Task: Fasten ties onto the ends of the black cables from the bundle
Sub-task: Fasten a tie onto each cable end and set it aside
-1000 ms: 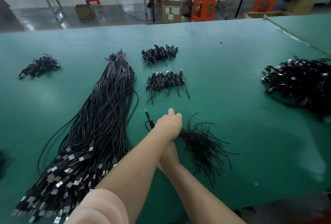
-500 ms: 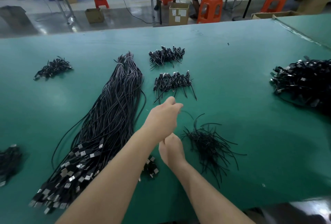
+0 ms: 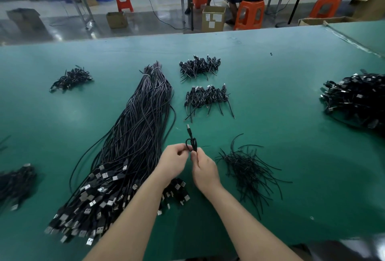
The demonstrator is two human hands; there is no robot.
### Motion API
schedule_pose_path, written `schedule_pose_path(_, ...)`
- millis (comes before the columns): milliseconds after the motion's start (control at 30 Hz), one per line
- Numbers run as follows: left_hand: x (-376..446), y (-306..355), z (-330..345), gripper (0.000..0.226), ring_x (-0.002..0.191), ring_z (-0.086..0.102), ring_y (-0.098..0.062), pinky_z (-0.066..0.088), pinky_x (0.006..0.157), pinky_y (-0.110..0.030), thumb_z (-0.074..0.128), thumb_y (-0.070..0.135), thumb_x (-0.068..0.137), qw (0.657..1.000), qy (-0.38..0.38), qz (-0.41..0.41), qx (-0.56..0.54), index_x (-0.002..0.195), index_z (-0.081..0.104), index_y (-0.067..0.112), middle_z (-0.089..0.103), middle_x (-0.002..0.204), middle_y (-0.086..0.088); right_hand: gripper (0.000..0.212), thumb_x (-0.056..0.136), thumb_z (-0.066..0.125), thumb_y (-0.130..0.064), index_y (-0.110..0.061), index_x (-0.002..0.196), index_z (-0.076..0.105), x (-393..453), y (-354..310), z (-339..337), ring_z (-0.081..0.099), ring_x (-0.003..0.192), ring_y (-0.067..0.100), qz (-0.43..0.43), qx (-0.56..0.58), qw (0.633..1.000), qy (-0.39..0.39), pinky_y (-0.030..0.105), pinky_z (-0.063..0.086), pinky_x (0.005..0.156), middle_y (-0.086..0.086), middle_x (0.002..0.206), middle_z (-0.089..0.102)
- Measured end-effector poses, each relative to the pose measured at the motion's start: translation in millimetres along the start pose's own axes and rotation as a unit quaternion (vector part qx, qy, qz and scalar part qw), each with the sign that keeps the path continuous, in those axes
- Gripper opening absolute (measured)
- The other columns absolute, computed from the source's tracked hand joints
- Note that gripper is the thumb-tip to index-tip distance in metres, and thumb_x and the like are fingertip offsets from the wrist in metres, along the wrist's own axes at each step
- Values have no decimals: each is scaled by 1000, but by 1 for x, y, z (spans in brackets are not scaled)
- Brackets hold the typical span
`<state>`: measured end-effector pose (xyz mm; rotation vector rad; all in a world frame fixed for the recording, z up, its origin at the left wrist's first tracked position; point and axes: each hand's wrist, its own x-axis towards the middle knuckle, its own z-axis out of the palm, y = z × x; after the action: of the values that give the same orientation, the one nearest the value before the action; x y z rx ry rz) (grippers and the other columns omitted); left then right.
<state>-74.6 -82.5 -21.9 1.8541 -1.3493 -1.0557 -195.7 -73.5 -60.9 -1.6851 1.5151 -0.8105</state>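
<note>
You held one black cable end [image 3: 191,140] up over the near middle of the green table [image 3: 281,98], between the big cable bundle [image 3: 133,146] and the loose ties [image 3: 248,169]. Your left hand [image 3: 174,161] and right hand [image 3: 203,169] both pinched its small folded loop. It looked light, thin and bendy, so pinching right at the fold seemed best

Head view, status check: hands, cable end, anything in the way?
Left hand and right hand both pinch looped cable end. Loose ties right of hands. Nothing in the way.
</note>
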Motion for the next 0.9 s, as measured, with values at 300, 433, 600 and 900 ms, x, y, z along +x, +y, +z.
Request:
schedule_pose_path(300, -3, -1, -5, 29, 58, 50, -8, 42, 54, -23, 52, 14, 100, 998, 3, 55, 27, 94, 69, 37, 68, 86, 5, 36, 109, 34, -35, -24, 75, 39, 3, 1, -1, 43, 60, 13, 6, -4, 1000, -16, 36, 33, 58, -6, 68, 49)
schedule_pose_path(433, -2, -2, -5, 24, 68, 52, -16, 41, 60, -27, 51, 15, 102, 998, 7, 56, 11, 98, 70, 28, 61, 86, 1, 36, 109, 35, -34, -24, 74, 40, 4, 2, -1, 44, 59, 13, 8, 2, 1000, -22, 33, 31, 55, -7, 67, 49)
schedule_pose_path(600, -4, -3, -3, 30, 57, 43, -19, 37, 55, -31, 48, 14, 102, 997, 14, -7, -78, 94, 73, 28, 55, 53, 9, 36, 109, 34, -35, -21, 77, 43, 2, 3, 0, 43, 59, 13, 5, -5, 1000, -22, 34, 32, 56, -6, 67, 49)
schedule_pose_path(900, -7, -3, -9, 35, 62, 46, -18, 40, 62, -35, 49, 9, 98, 994, -28, -26, -101, 95, 76, 31, 55, 56, 4, 36, 108, 35, -35, -25, 74, 41, 2, 3, -1, 42, 58, 12, 11, 7, 1000, -21, 32, 31, 54, -8, 65, 48)
